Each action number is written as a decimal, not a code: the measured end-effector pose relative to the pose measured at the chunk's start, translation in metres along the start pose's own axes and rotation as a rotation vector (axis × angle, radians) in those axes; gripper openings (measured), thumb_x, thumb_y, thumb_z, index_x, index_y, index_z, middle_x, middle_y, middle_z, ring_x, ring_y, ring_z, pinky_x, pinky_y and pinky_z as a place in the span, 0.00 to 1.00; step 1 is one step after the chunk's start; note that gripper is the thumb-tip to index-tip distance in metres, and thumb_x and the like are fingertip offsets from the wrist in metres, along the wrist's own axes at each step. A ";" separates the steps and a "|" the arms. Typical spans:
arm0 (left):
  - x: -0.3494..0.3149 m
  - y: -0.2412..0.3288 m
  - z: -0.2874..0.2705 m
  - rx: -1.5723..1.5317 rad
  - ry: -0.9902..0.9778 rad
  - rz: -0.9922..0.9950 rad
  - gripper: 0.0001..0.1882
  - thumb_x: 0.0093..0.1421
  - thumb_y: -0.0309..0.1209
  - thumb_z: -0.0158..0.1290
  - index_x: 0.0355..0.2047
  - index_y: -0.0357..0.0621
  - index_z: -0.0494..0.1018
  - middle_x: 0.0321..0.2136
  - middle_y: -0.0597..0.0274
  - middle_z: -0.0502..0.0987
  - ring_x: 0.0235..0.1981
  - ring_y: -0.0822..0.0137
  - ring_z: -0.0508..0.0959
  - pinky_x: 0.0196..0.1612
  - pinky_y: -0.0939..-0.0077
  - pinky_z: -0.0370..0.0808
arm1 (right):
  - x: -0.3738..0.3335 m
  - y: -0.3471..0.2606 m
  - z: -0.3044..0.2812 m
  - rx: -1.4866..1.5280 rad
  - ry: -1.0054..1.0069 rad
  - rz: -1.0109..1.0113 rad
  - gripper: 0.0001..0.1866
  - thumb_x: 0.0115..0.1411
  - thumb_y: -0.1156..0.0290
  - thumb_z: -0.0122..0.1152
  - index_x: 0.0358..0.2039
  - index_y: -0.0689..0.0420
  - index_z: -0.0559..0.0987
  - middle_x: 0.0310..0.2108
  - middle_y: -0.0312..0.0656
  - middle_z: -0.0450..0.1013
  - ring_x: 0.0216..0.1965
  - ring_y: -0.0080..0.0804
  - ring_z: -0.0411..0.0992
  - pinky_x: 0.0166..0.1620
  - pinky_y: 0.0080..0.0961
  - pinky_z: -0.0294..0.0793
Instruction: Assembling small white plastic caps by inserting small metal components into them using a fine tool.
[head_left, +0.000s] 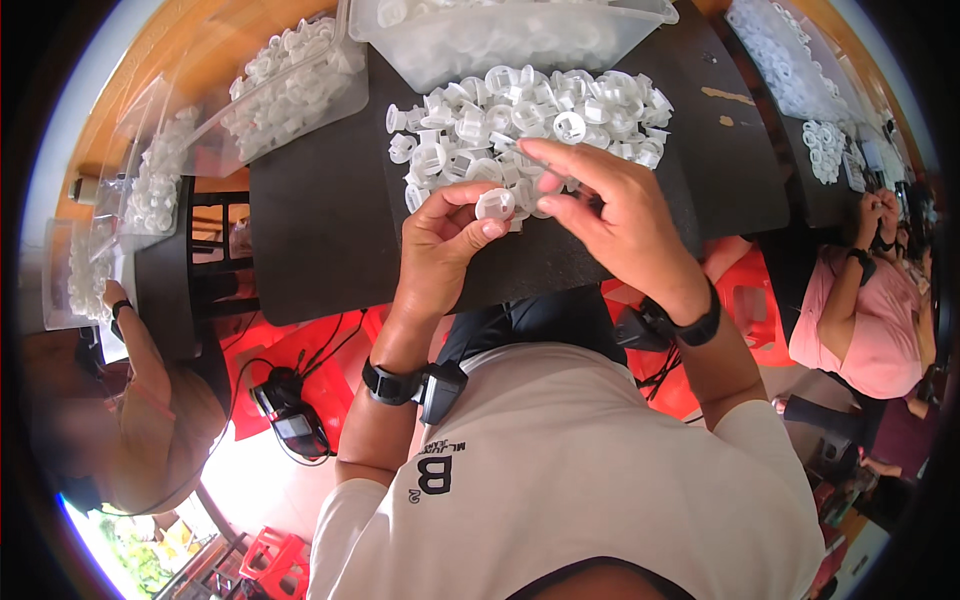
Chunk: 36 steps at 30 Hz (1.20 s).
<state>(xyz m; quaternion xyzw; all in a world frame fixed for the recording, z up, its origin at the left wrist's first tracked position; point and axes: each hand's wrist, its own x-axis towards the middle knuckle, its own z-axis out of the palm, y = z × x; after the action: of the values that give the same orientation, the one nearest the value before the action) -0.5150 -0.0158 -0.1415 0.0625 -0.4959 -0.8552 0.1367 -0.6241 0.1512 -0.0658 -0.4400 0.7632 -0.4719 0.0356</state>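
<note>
My left hand (440, 240) is closed, pinching a round white plastic part (494, 205) between thumb and fingers. Just to its right, my right hand (620, 205) is curled round a slim grey tool (545, 165); its tip points up and left toward the heap, and its exact kind cannot be made out. The held part and the tool are apart. Right beyond both hands lies a heap of similar white plastic parts (530, 100) on the dark table (320, 220). My palms hide part of the tool.
A clear plastic bin (520, 45) of white parts stands behind the heap. More bins (290, 95) of them line the left side, and another bin (785, 70) is at far right. Co-workers sit at left and right. Red stools (750, 310) and a black device with cables (295, 410) flank me.
</note>
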 end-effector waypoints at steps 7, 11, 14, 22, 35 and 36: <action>0.000 0.002 0.000 -0.026 -0.019 -0.020 0.18 0.57 0.21 0.61 0.48 0.35 0.73 0.46 0.57 0.76 0.46 0.68 0.77 0.52 0.70 0.76 | 0.007 0.007 0.026 0.401 -0.078 0.267 0.06 0.57 0.77 0.64 0.34 0.65 0.77 0.27 0.38 0.77 0.26 0.18 0.73 0.28 0.17 0.72; 0.000 0.002 0.001 -0.012 -0.020 0.009 0.19 0.57 0.20 0.61 0.49 0.35 0.72 0.47 0.57 0.76 0.48 0.67 0.77 0.53 0.70 0.75 | 0.008 0.013 0.029 0.476 -0.068 0.279 0.07 0.59 0.75 0.64 0.32 0.65 0.76 0.28 0.37 0.78 0.28 0.16 0.73 0.29 0.18 0.73; 0.000 0.003 0.000 -0.054 -0.018 0.003 0.19 0.57 0.20 0.61 0.49 0.35 0.72 0.47 0.58 0.76 0.48 0.67 0.76 0.54 0.69 0.74 | 0.008 0.008 0.023 0.471 -0.160 0.422 0.07 0.60 0.74 0.63 0.35 0.63 0.76 0.28 0.41 0.78 0.27 0.21 0.74 0.30 0.21 0.74; -0.001 -0.004 -0.005 -0.058 0.040 0.009 0.22 0.56 0.21 0.62 0.51 0.38 0.71 0.46 0.57 0.77 0.45 0.66 0.79 0.50 0.73 0.78 | -0.023 -0.001 0.008 -0.095 -0.072 0.044 0.22 0.58 0.83 0.54 0.53 0.55 0.75 0.33 0.48 0.78 0.32 0.41 0.78 0.34 0.31 0.77; -0.001 -0.006 -0.001 0.005 0.062 0.057 0.20 0.56 0.17 0.60 0.50 0.35 0.73 0.44 0.57 0.77 0.45 0.69 0.78 0.50 0.73 0.76 | -0.030 0.000 0.014 -0.189 -0.089 -0.028 0.28 0.54 0.85 0.55 0.56 0.49 0.75 0.32 0.40 0.77 0.30 0.39 0.77 0.30 0.32 0.77; -0.001 -0.006 -0.001 0.022 0.060 0.064 0.20 0.55 0.17 0.61 0.49 0.36 0.72 0.45 0.57 0.77 0.45 0.68 0.78 0.51 0.73 0.76 | -0.030 -0.001 0.014 -0.202 -0.091 -0.027 0.28 0.54 0.84 0.55 0.56 0.48 0.75 0.32 0.40 0.77 0.29 0.40 0.77 0.30 0.32 0.77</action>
<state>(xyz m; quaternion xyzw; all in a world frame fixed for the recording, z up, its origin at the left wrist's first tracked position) -0.5146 -0.0135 -0.1475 0.0739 -0.5029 -0.8426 0.1780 -0.5980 0.1625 -0.0840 -0.4724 0.7987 -0.3723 0.0193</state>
